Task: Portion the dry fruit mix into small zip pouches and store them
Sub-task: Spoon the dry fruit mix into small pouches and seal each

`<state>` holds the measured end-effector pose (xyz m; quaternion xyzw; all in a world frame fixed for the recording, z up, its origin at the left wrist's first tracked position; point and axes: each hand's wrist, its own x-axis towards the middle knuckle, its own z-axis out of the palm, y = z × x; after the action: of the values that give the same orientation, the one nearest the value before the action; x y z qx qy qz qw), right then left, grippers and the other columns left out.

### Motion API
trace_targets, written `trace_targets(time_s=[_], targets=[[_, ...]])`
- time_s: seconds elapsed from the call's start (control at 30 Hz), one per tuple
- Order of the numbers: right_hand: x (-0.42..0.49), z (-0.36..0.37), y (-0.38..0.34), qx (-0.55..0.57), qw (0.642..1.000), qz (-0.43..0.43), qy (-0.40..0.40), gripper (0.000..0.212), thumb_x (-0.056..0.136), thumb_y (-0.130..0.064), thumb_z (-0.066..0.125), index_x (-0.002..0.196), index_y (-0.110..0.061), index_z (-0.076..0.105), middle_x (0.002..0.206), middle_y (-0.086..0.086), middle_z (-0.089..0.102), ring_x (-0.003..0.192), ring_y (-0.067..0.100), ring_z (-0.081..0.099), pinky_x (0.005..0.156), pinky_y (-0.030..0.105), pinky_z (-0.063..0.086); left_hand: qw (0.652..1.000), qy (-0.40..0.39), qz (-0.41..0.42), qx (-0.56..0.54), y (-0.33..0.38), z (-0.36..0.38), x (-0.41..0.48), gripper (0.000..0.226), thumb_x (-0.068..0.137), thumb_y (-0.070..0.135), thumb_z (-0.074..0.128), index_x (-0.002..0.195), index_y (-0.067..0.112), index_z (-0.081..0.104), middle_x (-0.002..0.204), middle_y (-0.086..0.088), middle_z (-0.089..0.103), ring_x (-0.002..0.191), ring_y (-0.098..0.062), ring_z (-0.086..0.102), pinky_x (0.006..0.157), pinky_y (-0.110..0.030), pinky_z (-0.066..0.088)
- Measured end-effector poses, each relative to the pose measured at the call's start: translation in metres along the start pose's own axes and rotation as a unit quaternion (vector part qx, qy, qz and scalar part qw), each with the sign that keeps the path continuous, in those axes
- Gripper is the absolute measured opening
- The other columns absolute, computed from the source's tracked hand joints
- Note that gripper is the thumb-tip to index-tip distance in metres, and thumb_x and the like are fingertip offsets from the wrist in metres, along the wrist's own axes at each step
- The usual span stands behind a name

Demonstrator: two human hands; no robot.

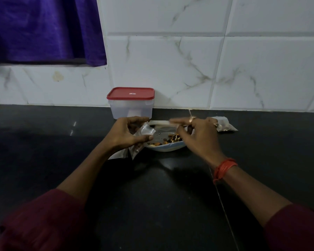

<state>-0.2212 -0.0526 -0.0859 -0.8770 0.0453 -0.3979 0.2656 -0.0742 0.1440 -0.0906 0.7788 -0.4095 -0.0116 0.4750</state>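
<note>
Head: left hand (126, 133) grips pouch (146, 131); lid label (132, 93) illegible.

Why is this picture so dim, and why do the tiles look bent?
Head view: low light leaves the black counter murky; glints sit left of the left hand; the right hand has a motion-blurred finger; the wide lens bows the wall tiles.

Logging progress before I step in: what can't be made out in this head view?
Head view only.
Right hand: fingers blurred, unclear whether they hold anything.
Plate: right side hidden under the right hand.
Filled pouch: partly behind the right hand.
Container: contents lost behind its frosted wall.
</note>
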Motion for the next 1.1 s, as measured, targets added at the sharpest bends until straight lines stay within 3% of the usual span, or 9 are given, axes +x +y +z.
trace_targets(time_s=[0.07, 0.17, 0.3, 0.47, 0.63, 0.8, 0.9, 1.1], targets=[[0.000, 0.001, -0.001, -0.037, 0.999, -0.033, -0.017, 0.023, 0.089, -0.029, 0.067, 0.106, -0.043, 0.074, 0.054, -0.024, 0.052, 0.058, 0.002, 0.054, 0.088, 0.043, 0.036, 1.000, 0.006, 0.000, 0.000, 0.000, 0.000, 0.000, 0.061, 0.074, 0.026, 0.087, 0.131, 0.021, 0.065, 0.115, 0.007, 0.071, 0.101, -0.006, 0.068, 0.084, -0.021, 0.058], [0.001, 0.001, 0.002, -0.010, 1.000, -0.012, 0.027, 0.023, 0.091, -0.030, 0.064, 0.108, -0.040, 0.075, 0.058, -0.025, 0.056, 0.063, 0.003, 0.058, 0.089, 0.038, 0.033, 1.000, 0.008, 0.003, 0.003, -0.001, -0.001, 0.000, 0.061, 0.074, 0.024, 0.087, 0.131, 0.021, 0.065, 0.114, 0.007, 0.071, 0.099, -0.005, 0.068, 0.084, -0.020, 0.058], [0.001, -0.003, 0.010, -0.063, 0.995, -0.026, 0.079, 0.027, 0.093, -0.029, 0.057, 0.111, -0.037, 0.075, 0.060, -0.019, 0.055, 0.061, 0.007, 0.055, 0.084, 0.035, 0.030, 1.000, -0.006, 0.010, 0.019, -0.002, -0.002, -0.001, 0.068, 0.072, 0.021, 0.090, 0.134, 0.020, 0.063, 0.117, 0.009, 0.069, 0.100, -0.001, 0.066, 0.083, -0.015, 0.055], [-0.002, -0.002, 0.018, -0.216, 0.966, -0.135, -0.043, 0.026, 0.089, -0.038, 0.054, 0.104, -0.037, 0.076, 0.081, -0.009, 0.072, 0.072, 0.013, 0.062, 0.087, 0.039, 0.029, 0.999, -0.006, 0.017, 0.034, -0.002, -0.002, 0.000, 0.070, 0.072, 0.013, 0.088, 0.135, 0.023, 0.060, 0.111, 0.013, 0.066, 0.095, 0.002, 0.065, 0.078, -0.014, 0.054], [0.000, -0.003, 0.019, -0.248, 0.963, -0.101, 0.027, 0.020, 0.090, -0.029, 0.065, 0.106, -0.034, 0.077, 0.077, -0.008, 0.068, 0.071, 0.014, 0.061, 0.081, 0.034, 0.024, 0.999, -0.003, 0.023, 0.032, -0.003, -0.003, 0.001, 0.080, 0.070, 0.012, 0.088, 0.140, 0.028, 0.052, 0.113, 0.007, 0.066, 0.097, -0.004, 0.065, 0.081, -0.019, 0.055], [-0.001, -0.002, 0.020, -0.237, 0.969, -0.049, -0.048, 0.025, 0.098, -0.038, 0.052, 0.111, -0.035, 0.073, 0.089, -0.009, 0.072, 0.078, 0.008, 0.057, 0.094, 0.039, 0.026, 0.999, 0.023, 0.021, -0.038, 0.003, -0.003, 0.000, 0.082, 0.074, 0.002, 0.083, 0.144, 0.026, 0.047, 0.117, 0.002, 0.068, 0.108, -0.008, 0.066, 0.088, -0.019, 0.055], [0.001, -0.004, 0.018, -0.182, 0.982, -0.012, -0.041, 0.025, 0.099, -0.031, 0.052, 0.106, -0.031, 0.075, 0.077, -0.009, 0.070, 0.066, 0.002, 0.042, 0.093, 0.036, 0.026, 0.998, 0.014, 0.020, -0.050, 0.003, -0.004, -0.001, 0.083, 0.075, 0.000, 0.082, 0.145, 0.028, 0.046, 0.120, 0.002, 0.068, 0.112, -0.009, 0.065, 0.091, -0.021, 0.055], [0.003, -0.004, 0.012, -0.153, 0.985, 0.013, -0.073, 0.032, 0.099, -0.032, 0.046, 0.097, -0.028, 0.077, 0.059, -0.006, 0.062, 0.061, 0.014, 0.057, 0.100, 0.042, 0.037, 0.999, -0.003, 0.012, -0.034, 0.002, -0.003, 0.001, 0.081, 0.075, 0.002, 0.083, 0.144, 0.027, 0.047, 0.116, 0.010, 0.067, 0.108, -0.002, 0.064, 0.083, -0.011, 0.052]])
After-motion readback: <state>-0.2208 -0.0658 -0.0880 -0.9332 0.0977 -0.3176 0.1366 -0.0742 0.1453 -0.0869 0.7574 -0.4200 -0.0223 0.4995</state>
